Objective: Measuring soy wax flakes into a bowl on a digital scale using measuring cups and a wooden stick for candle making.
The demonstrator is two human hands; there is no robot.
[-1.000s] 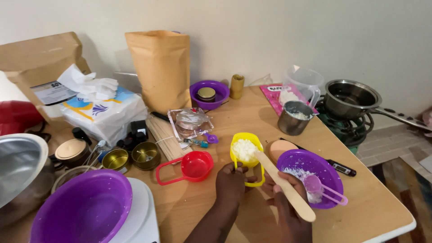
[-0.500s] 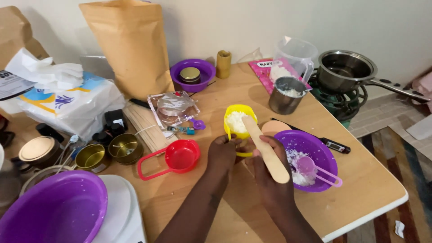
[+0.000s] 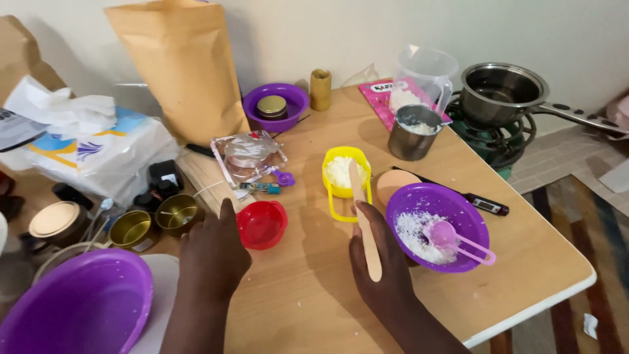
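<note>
Nearest, the left hand (image 3: 213, 252) lies back-up on the wooden table (image 3: 314, 288), fingers loosely together, gripping nothing; its fingertips touch or nearly touch the rim of the red measuring cup (image 3: 262, 224), which sits empty just beside it. The right hand (image 3: 383, 262) is closed around the lower end of a flat wooden stick (image 3: 363, 219); the stick's far end rests over the yellow measuring cup (image 3: 346, 178), which holds white flakes. Just right of that hand stands a purple bowl (image 3: 458, 204) with white flakes and a pink measuring spoon (image 3: 452, 237) lying in it. At lower left, a large purple bowl (image 3: 72, 308) sits on a white surface. Further back, left: two small brass tins (image 3: 157, 219) and a white plastic bag (image 3: 98, 151). Behind the yellow cup stands a metal cup (image 3: 413, 133) with white contents, near a clear measuring jug (image 3: 422, 78). Far row: a brown paper pouch (image 3: 180, 65) upright against the wall, a small purple bowl (image 3: 288, 98) holding a gold-lidded tin, and a steel saucepan (image 3: 501, 92) on a green burner (image 3: 491, 141).
</note>
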